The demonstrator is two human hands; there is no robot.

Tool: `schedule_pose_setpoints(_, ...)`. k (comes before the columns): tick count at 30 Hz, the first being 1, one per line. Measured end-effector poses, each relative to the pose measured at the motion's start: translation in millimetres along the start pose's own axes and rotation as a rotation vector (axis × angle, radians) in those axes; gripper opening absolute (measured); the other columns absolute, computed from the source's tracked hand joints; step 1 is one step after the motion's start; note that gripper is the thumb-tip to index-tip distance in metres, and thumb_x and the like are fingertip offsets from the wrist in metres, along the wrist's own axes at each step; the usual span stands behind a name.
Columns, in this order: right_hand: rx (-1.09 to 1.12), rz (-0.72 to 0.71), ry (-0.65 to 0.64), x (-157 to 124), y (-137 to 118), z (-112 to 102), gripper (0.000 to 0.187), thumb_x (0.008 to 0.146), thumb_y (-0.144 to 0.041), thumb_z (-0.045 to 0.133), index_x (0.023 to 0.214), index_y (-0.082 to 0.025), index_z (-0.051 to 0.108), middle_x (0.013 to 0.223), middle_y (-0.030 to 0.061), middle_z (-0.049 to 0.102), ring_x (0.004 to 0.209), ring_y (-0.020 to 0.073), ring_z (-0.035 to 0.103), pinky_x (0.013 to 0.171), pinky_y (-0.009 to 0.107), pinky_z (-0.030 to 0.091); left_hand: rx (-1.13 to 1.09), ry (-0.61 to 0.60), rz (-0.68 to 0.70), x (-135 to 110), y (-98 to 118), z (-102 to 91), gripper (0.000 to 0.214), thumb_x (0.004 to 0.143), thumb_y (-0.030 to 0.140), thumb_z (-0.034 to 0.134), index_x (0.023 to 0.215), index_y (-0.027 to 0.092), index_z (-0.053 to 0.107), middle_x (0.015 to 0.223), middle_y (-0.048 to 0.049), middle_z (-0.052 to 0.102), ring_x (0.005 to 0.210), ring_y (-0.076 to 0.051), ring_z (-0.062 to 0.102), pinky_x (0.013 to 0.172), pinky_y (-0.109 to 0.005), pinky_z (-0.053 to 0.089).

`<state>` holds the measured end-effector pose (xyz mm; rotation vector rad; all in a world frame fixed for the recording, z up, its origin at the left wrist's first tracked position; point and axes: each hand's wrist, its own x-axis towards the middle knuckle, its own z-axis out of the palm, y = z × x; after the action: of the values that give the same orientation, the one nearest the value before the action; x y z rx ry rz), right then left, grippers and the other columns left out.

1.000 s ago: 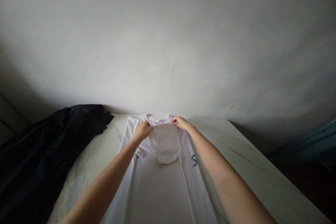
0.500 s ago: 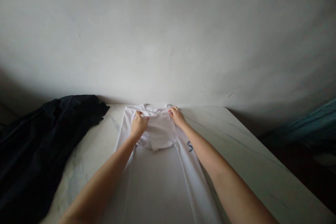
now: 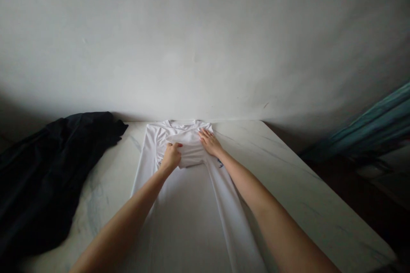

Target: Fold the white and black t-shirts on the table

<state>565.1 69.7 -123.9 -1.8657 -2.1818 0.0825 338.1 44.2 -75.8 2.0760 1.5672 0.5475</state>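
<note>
Vs a second ago: the folded flap of the white long-sleeved shirt (image 3: 188,204) sits shorter and higher, its lower edge now closer to the collar (image 3: 179,124), and the right hand (image 3: 209,143) has changed from a pinch to lying flat. Left hand (image 3: 171,158): fingers (image 3: 173,147) curled shut, pinching the flap's edge near the middle of the chest. Right hand: fingers (image 3: 203,135) spread wide on the fabric at the flap's side, pressing, no visible grip. Shirt lies flat and centred on the surface (image 3: 288,170), collar toward the wall (image 3: 205,38), body running back toward the person. Thin, smooth, slightly sheeny knit, soft creases at the flap. Dark blue print (image 3: 219,163) nearly hidden by the right wrist, too little shows to read. Surface is pale with grey marble-like veining. Crumpled black fabric (image 3: 54,170) heaped to the left, well apart from the shirt; teal cloth (image 3: 361,132) beyond the right edge.
</note>
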Motion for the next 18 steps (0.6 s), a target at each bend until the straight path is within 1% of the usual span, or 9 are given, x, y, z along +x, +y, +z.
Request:
schedule_pose_setpoints(3,-0.02,0.053,-0.026,-1,-3,-6,0.053,0.103,-0.036,0.024,0.151,-0.017,0.036,0.161,0.0091,0.026,0.148,0.0226,0.022,0.121,0.042,0.016,0.162,-0.021,-0.031,-8,7,-7.4,0.041,0.081,0.007,0.054,0.12,0.015,0.062,0.12,-0.0155,0.057,0.099,-0.024,0.065,0.091,-0.035,0.05)
schedule_pose_setpoints(5,-0.01,0.076,-0.047,2,-7,-10,0.053,0.103,-0.038,0.024,0.152,-0.019,0.035,0.161,0.0081,0.025,0.149,0.0223,0.02,0.121,0.042,0.015,0.31,0.038,-0.038,-15,18,-14.2,0.037,0.084,0.01,0.052,0.119,0.017,0.064,0.126,-0.0183,0.054,0.1,-0.028,0.064,0.087,-0.04,0.051)
schedule_pose_setpoints(7,0.006,0.115,-0.07,3,-11,-13,0.054,0.103,-0.039,0.023,0.152,-0.017,0.034,0.161,0.0098,0.025,0.149,0.0233,0.02,0.12,0.044,0.017,0.429,0.147,0.021,-16,32,-18.2,0.033,0.087,0.012,0.049,0.114,0.018,0.066,0.133,-0.0195,0.051,0.109,-0.033,0.06,0.089,-0.045,0.048)
schedule_pose_setpoints(8,0.014,0.134,-0.075,2,-13,-14,0.055,0.103,-0.039,0.023,0.152,-0.015,0.034,0.16,0.012,0.025,0.149,0.0243,0.02,0.12,0.046,0.019,0.452,0.187,0.082,-15,39,-17.9,0.033,0.088,0.013,0.048,0.115,0.019,0.066,0.136,-0.0192,0.049,0.115,-0.034,0.056,0.092,-0.047,0.047)
schedule_pose_setpoints(9,0.019,0.15,-0.074,-2,-15,-14,0.056,0.103,-0.039,0.023,0.152,-0.012,0.033,0.16,0.0142,0.026,0.148,0.0251,0.021,0.119,0.047,0.02,0.448,0.193,0.157,-13,44,-15.7,0.033,0.089,0.016,0.048,0.118,0.019,0.065,0.139,-0.0183,0.048,0.119,-0.035,0.053,0.096,-0.047,0.044)
schedule_pose_setpoints(11,0.028,0.148,-0.045,-14,-20,-13,0.056,0.103,-0.037,0.024,0.151,-0.009,0.034,0.158,0.0169,0.028,0.147,0.0261,0.024,0.118,0.047,0.024,0.394,0.119,0.308,-6,50,-5.6,0.038,0.091,0.022,0.049,0.128,0.021,0.06,0.142,-0.0158,0.048,0.126,-0.032,0.049,0.104,-0.046,0.04)
schedule_pose_setpoints(13,0.05,0.095,0.018,-35,-24,-9,0.054,0.103,-0.037,0.027,0.149,-0.01,0.038,0.157,0.0169,0.032,0.146,0.0264,0.028,0.117,0.048,0.028,0.355,0.002,0.406,-1,48,9.8,0.043,0.095,0.027,0.046,0.136,0.024,0.054,0.147,-0.013,0.047,0.134,-0.03,0.043,0.111,-0.047,0.033)
schedule_pose_setpoints(15,0.072,0.04,0.081,-60,-29,-4,0.053,0.102,-0.036,0.03,0.147,-0.011,0.042,0.154,0.0172,0.038,0.144,0.0271,0.033,0.116,0.05,0.03,0.36,-0.083,0.445,1,40,25.4,0.046,0.096,0.033,0.044,0.141,0.028,0.049,0.153,-0.0096,0.042,0.143,-0.032,0.032,0.116,-0.054,0.022)
schedule_pose_setpoints(18,0.069,0.02,0.109,-98,-36,-2,0.053,0.102,-0.036,0.032,0.147,-0.011,0.041,0.153,0.0173,0.039,0.144,0.0276,0.033,0.117,0.051,0.03,0.389,-0.136,0.432,-1,27,40.3,0.051,0.097,0.042,0.044,0.147,0.034,0.041,0.159,-0.0075,0.032,0.148,-0.036,0.021,0.115,-0.064,0.013)
